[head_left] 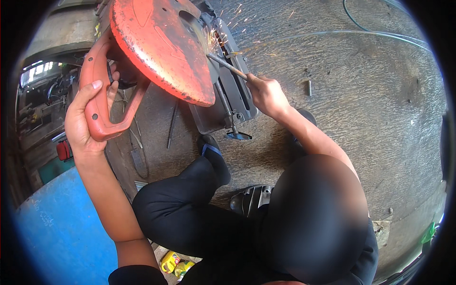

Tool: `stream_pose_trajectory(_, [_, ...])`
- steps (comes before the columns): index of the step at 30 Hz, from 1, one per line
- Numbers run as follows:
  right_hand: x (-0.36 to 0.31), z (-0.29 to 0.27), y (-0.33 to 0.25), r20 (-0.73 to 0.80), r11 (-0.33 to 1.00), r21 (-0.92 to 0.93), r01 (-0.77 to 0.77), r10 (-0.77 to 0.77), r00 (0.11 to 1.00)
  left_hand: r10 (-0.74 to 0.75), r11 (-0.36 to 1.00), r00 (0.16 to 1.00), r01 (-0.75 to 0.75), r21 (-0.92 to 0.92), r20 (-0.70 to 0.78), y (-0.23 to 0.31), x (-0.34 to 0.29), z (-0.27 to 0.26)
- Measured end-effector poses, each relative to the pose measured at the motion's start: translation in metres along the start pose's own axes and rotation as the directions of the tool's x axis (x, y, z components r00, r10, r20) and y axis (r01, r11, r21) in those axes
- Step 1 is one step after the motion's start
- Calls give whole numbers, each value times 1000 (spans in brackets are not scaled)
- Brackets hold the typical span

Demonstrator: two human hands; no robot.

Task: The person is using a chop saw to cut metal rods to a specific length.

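Note:
My left hand (81, 116) is wrapped round the red handle (98, 111) of a cut-off saw, with the thumb over its outer side and fingers inside the loop. The saw's worn red blade guard (159, 52) covers most of the disc. In my right hand (267, 96) a thin metal rod (230, 66) is gripped, its far end meeting the disc's edge. Orange sparks (210, 40) spray up and to the right from that contact. Below the rod lies the saw's grey base (204, 121), with a clamp screw and its cross handle (237, 136) at the near end.
Another rod (172, 124) and a short metal piece (309, 88) lie on the rough floor. A hose (380, 33) crosses the far right. At left is a blue surface (61, 223). A ribbed metal part (251, 199) sits near my legs. A dark blurred shape (313, 223) covers the lower right.

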State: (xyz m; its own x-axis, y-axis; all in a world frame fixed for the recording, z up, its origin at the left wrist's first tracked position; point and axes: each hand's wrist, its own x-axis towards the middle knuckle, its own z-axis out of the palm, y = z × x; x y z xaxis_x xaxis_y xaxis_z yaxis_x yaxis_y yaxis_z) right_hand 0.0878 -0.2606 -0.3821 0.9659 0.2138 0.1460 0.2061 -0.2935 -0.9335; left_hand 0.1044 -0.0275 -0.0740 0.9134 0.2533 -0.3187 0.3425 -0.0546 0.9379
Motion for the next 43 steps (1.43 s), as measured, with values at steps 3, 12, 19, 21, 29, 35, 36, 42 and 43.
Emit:
stream_pose_trajectory(3, [-1,-5,-3,80,997,58,-54,49,996,8,1000,1000,-8,15,-5,-1,-1,2])
stream_pose_trajectory(12, [0,-11,-2,221,962,148,-232,196,955,-3,1000,1000,4,15,-24,1,0,5])
stream_pose_trajectory(19, [8,-16,14,407,784,382,-490,333,851,-41,996,998,45,71,-53,1,-1,2])
stream_pose_trajectory(21, [11,-18,15,452,705,446,-552,356,818,-32,994,998,39,106,-61,2,0,0])
stream_pose_trajectory(29, [12,-19,13,620,538,492,-684,334,710,-13,994,998,19,105,-62,1,-2,4])
stream_pose_trajectory(35, [4,-2,11,551,704,386,-596,341,761,-14,994,998,21,109,-67,2,-2,7])
stream_pose_trajectory(36, [3,0,11,552,704,384,-598,344,759,-35,995,997,42,93,-74,2,-3,7])
stream_pose_trajectory(42, [1,7,16,371,912,208,-352,260,892,-46,995,997,51,85,-58,2,-1,4])
stream_pose_trajectory(43, [1,8,17,361,926,178,-333,253,898,-47,995,997,52,91,-58,2,0,4])
